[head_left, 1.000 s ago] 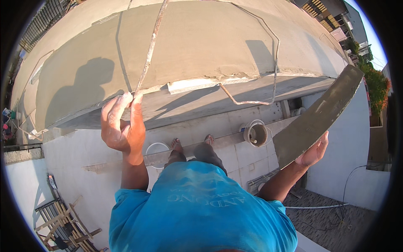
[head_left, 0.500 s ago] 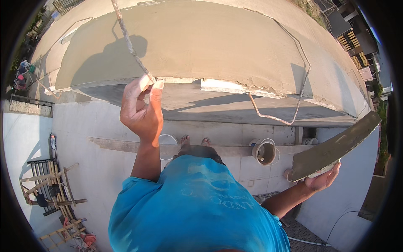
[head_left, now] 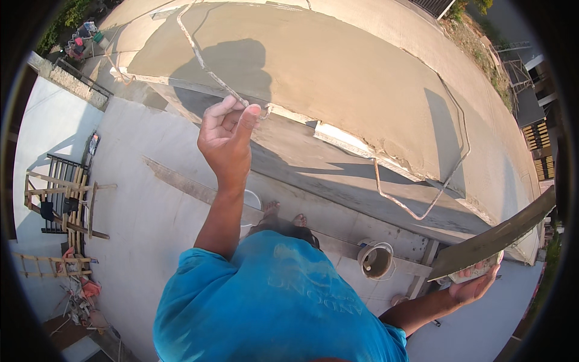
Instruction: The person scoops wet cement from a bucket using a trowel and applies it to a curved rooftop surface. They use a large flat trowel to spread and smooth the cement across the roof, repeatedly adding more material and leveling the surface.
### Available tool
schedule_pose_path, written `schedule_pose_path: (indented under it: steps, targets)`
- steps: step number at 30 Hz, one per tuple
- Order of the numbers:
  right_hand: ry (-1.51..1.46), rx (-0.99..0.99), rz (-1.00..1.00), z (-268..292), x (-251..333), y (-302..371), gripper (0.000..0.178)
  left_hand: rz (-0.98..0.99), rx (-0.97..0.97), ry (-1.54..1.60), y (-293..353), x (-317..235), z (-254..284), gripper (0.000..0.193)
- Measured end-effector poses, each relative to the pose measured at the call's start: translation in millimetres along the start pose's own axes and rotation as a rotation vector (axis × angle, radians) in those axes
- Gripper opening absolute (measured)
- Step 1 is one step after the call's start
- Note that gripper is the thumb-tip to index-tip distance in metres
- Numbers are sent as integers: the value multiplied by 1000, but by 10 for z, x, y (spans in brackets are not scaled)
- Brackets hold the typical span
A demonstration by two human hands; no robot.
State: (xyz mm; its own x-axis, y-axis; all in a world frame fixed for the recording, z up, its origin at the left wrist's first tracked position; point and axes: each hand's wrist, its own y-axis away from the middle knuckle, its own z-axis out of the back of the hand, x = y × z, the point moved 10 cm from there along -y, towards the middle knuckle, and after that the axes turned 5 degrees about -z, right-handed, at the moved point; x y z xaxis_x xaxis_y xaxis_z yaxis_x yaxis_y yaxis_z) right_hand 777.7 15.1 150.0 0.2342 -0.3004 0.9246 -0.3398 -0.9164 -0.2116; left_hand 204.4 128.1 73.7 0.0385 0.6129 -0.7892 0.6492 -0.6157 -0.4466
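My left hand [head_left: 228,142], fingertips pale with dried mortar, pinches the lower end of a thin bent metal rod clamp [head_left: 208,71]. That rod reaches up over a slab of smooth wet mortar [head_left: 338,66], and the pinch is at the slab's near edge. Out to the right, my right hand [head_left: 473,286] grips a long plastering float [head_left: 491,238] from below; its broad face is coated with grey mortar. Between the hands a second bent rod clamp [head_left: 464,148] hooks around the slab edge, against a pale edging strip [head_left: 344,139]. The fingers behind the float are partly hidden.
A mortar-stained bucket [head_left: 375,260] stands right of my feet, on or beside a long plank [head_left: 181,181]. Another white bucket [head_left: 252,199] is partly behind my left forearm. Wooden trestles [head_left: 75,205] stand by the left wall. A third clamp [head_left: 117,69] is at the slab's far left.
The whole view has turned, so the slab edge now slopes down to the right. My left hand still pinches the rod; my right still holds the float, its outer end tilted up.
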Motion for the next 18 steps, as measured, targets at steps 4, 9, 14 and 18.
schedule_pose_path:
  steps: [4,9,14,18]
  targets:
    - [107,-162,51,-70,129,-311,52,-52,21,-171,5,-134,-18,33]
    - [500,269,14,-1046,406,-854,62,-72,101,-238,-41,-192,-137,34]
    - [923,644,125,-2673,108,-1139,36,-51,37,-266,-13,-173,-63,37]
    - [1155,795,539,-3689,-252,-1173,46,-136,67,-216,-10,-70,-64,39]
